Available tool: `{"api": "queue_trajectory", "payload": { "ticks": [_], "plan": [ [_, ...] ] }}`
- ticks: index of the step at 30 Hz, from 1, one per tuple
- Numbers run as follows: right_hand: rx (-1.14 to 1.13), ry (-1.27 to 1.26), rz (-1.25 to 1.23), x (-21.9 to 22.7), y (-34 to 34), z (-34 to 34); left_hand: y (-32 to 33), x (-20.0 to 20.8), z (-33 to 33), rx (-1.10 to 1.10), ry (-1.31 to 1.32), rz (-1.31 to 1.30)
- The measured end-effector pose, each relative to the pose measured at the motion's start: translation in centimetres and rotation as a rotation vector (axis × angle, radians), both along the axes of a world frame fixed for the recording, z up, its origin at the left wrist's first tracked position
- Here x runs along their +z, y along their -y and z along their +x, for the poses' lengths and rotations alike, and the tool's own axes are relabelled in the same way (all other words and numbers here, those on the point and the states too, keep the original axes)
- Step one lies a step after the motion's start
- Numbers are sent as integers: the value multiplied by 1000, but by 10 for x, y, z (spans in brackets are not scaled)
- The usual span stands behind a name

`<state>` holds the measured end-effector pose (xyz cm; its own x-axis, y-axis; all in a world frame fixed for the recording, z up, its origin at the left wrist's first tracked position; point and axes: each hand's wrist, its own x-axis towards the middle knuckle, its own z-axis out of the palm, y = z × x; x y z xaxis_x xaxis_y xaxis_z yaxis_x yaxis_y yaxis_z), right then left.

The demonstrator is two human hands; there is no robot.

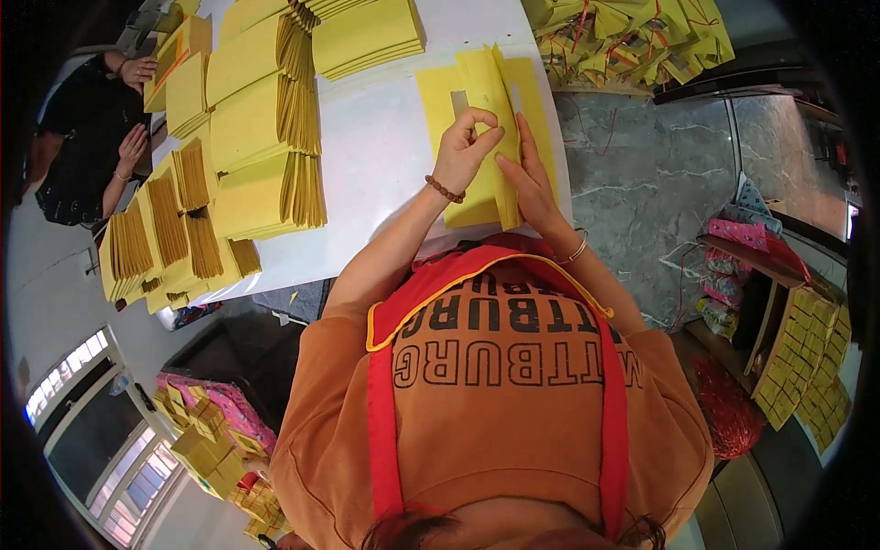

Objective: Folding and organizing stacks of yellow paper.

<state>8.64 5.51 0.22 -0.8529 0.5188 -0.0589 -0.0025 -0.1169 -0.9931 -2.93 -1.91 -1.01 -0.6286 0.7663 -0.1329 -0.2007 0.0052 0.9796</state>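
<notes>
Sheets of yellow paper (463, 81) lie at the table's right side, with a raised, folded part (489, 78) along their middle. My left hand (463, 156), with a beaded bracelet at the wrist, rests over this fold. Its thumb and forefinger curl together in a pinch; whether paper is caught between their tips I cannot make out. On the fold's right side stands my right hand (534, 183), its fingers long against the paper. Its thumb comes over to the left side, so the fold sits between thumb and fingers.
Stacks of folded yellow paper (247, 119) cover the white table's (367, 174) left part. At far left another person's hands (136, 73) touch a stack. Beyond the right edge lies a heap of yellow packets with red ties (632, 41). Red stringy material (729, 403) sits at lower right.
</notes>
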Motion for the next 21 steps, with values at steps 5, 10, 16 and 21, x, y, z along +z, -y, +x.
{"api": "queue_trajectory", "payload": {
  "ticks": [5,10,16,21],
  "plan": [
    [18,-2,46,1,0,0,-2,-2,0,15,-73,62],
    [1,5,65,-4,1,0,3,3,0,-2,90,11],
    [-15,10,57,-1,2,0,1,1,0,-3,-40,-7],
    [-25,21,75,-1,1,1,1,3,1,3,-44,-36]
  ]
}}
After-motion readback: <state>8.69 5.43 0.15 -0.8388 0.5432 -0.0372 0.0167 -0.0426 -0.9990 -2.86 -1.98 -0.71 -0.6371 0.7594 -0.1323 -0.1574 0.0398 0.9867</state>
